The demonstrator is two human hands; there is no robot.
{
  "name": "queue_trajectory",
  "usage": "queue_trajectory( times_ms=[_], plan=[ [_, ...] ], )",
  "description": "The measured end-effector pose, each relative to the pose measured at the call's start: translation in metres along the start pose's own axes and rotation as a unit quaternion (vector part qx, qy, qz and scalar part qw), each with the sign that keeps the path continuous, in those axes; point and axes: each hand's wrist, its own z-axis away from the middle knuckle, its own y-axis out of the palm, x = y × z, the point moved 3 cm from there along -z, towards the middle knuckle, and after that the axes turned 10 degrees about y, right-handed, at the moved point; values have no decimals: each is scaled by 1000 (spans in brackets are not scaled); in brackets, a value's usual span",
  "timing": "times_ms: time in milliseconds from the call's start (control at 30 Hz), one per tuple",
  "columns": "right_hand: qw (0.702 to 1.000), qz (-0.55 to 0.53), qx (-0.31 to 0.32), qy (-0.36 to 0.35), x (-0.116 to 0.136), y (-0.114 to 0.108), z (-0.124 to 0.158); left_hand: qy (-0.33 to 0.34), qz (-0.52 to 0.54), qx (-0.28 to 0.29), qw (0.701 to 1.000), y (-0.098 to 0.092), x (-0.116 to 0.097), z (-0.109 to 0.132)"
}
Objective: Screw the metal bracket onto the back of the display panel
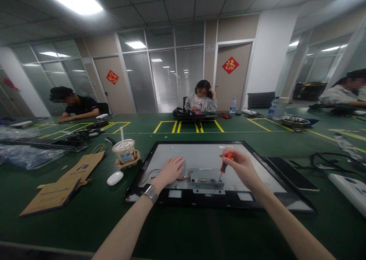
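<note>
In front of me lies a flat display panel with a black frame, its pale back facing up. A metal bracket with a small circuit board sits near its lower middle, and thin cables run left from it. My right hand grips an orange and black screwdriver, whose tip points down at the right end of the board; whether it sits in a screw is too small to tell. My left hand rests flat on the panel, left of the bracket, fingers stretched out over the cables.
To the left are a lidded drink cup in a carrier, a white mouse and a brown paper bag. A black slab-shaped object and a white device lie right. People sit across the green table.
</note>
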Motion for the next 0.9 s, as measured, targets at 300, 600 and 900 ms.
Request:
queue_trajectory(
  times_ms=[300,600,900],
  plan=[
    [999,-12,40,-7,-11,-1,-1,6,-3,-5,1000,2,1,-1],
    [998,52,8,-35,-5,-1,0,3,-4,-2,1000,-1,-2,0],
    [998,54,22,-35,-9,-4,0,4,-3,6,1000,1,2,0]
  ],
)
